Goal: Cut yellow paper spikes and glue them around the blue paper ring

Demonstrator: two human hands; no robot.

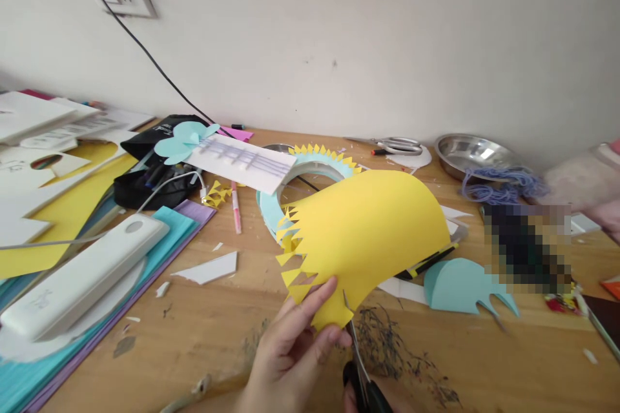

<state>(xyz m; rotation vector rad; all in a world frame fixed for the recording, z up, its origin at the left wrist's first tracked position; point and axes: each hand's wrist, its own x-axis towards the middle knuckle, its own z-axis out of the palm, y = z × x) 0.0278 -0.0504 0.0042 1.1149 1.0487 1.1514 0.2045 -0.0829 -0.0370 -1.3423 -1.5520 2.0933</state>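
Note:
My left hand (295, 342) pinches the lower edge of a curved sheet of yellow paper (372, 226), fingers behind and thumb in front. A row of zigzag teeth is cut along the paper's left edge. My right hand (356, 399), mostly below the frame, holds black-handled scissors (361, 368). Their blades straddle the lower edge of the yellow paper, just right of my left fingers. Behind the paper lies a light-blue paper ring (271, 206) with yellow points on its top rim. A white strip with purple strings (242, 158) and a light-blue flower shape rests against it.
At left, a white power bank-like case (87, 277) lies on coloured paper, near a black pouch (155, 181). A metal bowl (477, 153), purple yarn (501, 186) and silver scissors (400, 145) lie at the back right. Another person's arm (578, 174) reaches in there. Light-blue paper (460, 287) sits nearer.

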